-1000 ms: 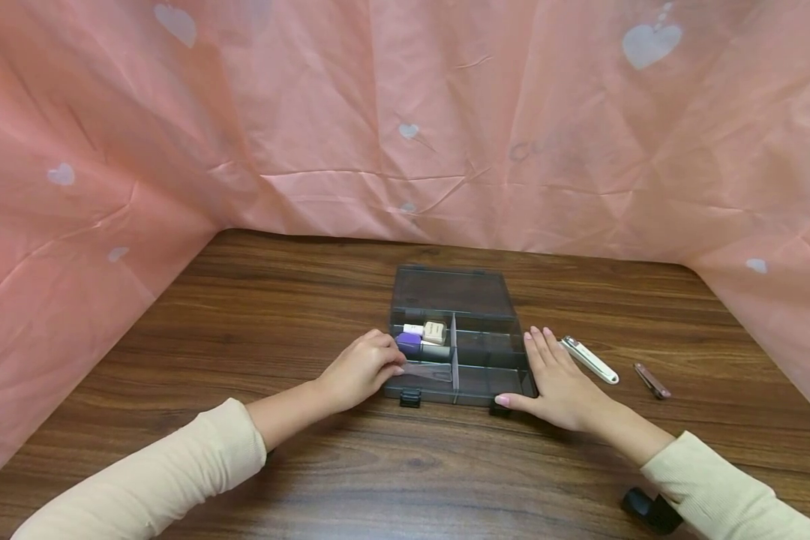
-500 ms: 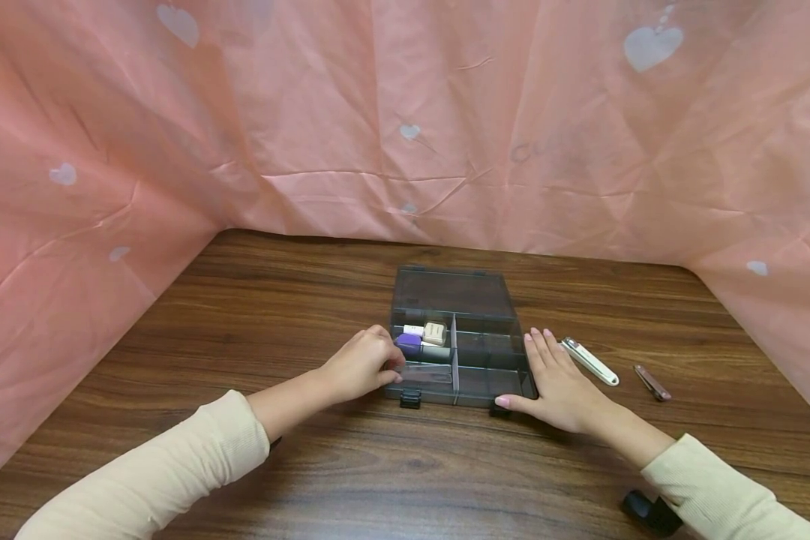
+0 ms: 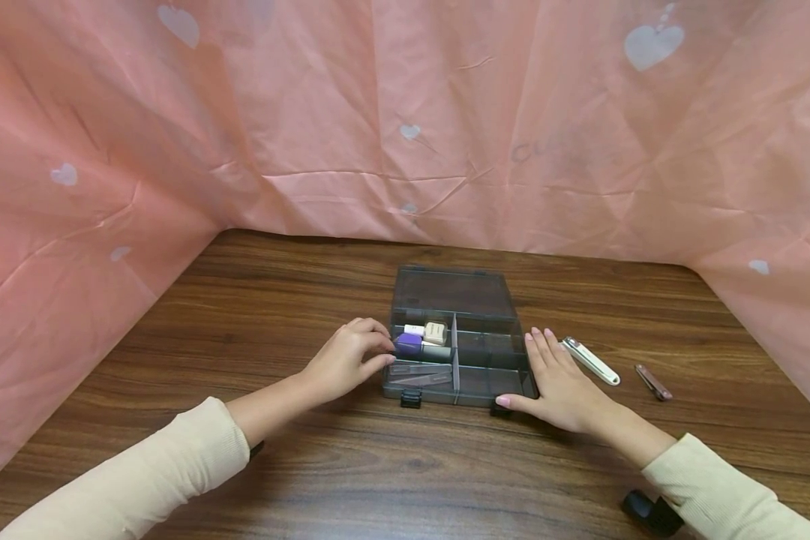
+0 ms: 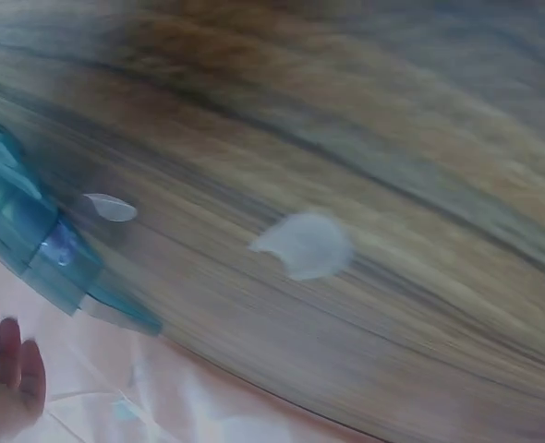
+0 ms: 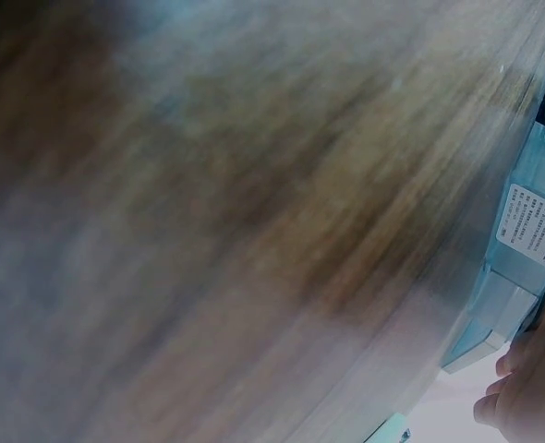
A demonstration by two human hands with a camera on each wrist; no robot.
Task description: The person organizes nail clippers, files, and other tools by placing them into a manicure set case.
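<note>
A dark see-through divided box [image 3: 489, 381] stands with its lid [image 3: 452, 291] folded back. Two slim pinkish tweezers [image 3: 420, 369] lie in its front left compartment. Behind them are a purple-capped bottle [image 3: 408, 343] and a cream nail polish bottle [image 3: 435, 333]. My left hand [image 3: 344, 358] hovers at the box's left edge, fingers loosely bent and holding nothing; in the left wrist view this hand [image 4: 9, 383] shows beside the box [image 4: 32, 231]. My right hand [image 3: 563, 386] rests along the box's right side, fingers straight, thumb near the front latch. The right wrist view shows a printed label [image 5: 534, 226] on the box.
Right of my right hand lie a white nail clipper [image 3: 590, 361] and a smaller pinkish nail clipper [image 3: 652, 382] on the wooden table [image 3: 297, 292]. A black object [image 3: 648, 511] sits by my right sleeve. A pink curtain [image 3: 459, 150] closes off the back and sides.
My left hand has let go of a pair of tweezers in the front left compartment and drawn back to the left, uncovering both pairs. My right hand has stayed in place.
</note>
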